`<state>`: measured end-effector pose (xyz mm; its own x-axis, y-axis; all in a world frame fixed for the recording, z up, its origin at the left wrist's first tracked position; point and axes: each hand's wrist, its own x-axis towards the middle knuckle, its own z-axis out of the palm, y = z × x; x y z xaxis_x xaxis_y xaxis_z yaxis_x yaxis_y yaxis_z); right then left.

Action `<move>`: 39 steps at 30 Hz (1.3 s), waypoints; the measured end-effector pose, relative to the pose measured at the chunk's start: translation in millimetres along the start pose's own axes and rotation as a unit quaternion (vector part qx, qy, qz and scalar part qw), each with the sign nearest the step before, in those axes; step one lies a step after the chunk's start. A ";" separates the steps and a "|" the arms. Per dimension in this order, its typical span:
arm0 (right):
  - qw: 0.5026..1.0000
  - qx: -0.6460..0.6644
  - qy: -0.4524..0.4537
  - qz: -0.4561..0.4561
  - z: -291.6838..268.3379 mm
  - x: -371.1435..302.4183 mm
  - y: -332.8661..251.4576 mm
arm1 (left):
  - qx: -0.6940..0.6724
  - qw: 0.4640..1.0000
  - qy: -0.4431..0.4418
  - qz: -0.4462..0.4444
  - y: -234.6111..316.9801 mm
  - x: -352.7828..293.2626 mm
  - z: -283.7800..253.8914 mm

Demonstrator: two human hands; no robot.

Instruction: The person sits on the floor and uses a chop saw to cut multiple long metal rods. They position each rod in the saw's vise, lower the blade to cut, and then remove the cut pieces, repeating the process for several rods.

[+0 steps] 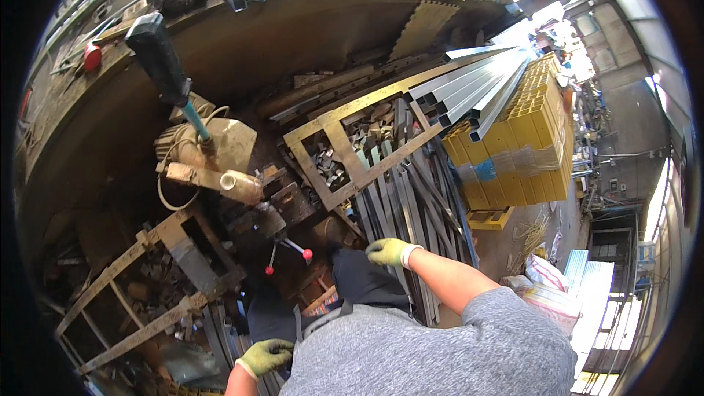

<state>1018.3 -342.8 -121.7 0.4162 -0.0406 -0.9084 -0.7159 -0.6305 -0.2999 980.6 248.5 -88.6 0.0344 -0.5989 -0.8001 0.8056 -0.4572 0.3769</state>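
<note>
My right hand, in a yellow-green work glove, is beside my right knee with its fingers loosely stretched. Nothing shows in it. By my left hip is my left hand, gloved alike, fingers loosely extended and holding nothing visible. Ahead to the left stands a cut-off machine with a motor and a blue lever that ends in a black handle. Below it, a metal clamp has crank arms tipped with red knobs. Both hands are apart from the machine.
Square metal tubes lie across a yellowish metal frame at the right. Behind them rises a stack of yellow crates. Dark bars lean near my right hand. Another frame with offcuts stands at the left.
</note>
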 end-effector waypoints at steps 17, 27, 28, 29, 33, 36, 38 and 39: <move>0.579 0.673 0.401 -0.224 -359.3 253.5 14.4 | -0.045 0.859 0.461 0.219 -62.4 176.5 -98.6; 0.550 0.682 0.364 -0.316 -429.5 301.4 5.5 | -0.029 0.824 0.501 0.264 -98.7 205.5 -134.4; 0.517 0.714 0.320 -0.348 -434.0 302.6 6.0 | -0.023 0.820 0.505 0.269 -101.3 208.2 -135.7; 0.524 0.684 0.296 -0.413 -437.6 304.1 6.1 | -0.034 0.816 0.507 0.276 -103.2 211.5 -137.0; 0.477 0.705 0.252 -0.461 -462.4 306.9 1.0 | -0.041 0.805 0.520 0.283 -106.0 223.7 -140.0; 0.478 0.715 0.277 -0.429 -475.7 310.8 0.2 | -0.053 0.784 0.532 0.317 -107.7 229.6 -137.8; 0.483 0.724 0.290 -0.399 -475.6 314.7 4.5 | -0.057 0.762 0.544 0.346 -111.6 231.9 -131.7; 0.484 0.734 0.292 -0.377 -471.0 316.9 9.8 | -0.053 0.751 0.552 0.358 -113.9 233.2 -128.1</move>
<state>1407.3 -726.9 -275.2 0.6506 -0.7096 -0.2703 0.3143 0.5757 -0.7548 972.7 245.0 -377.9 0.9040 0.2704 -0.3312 0.3870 -0.1879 0.9028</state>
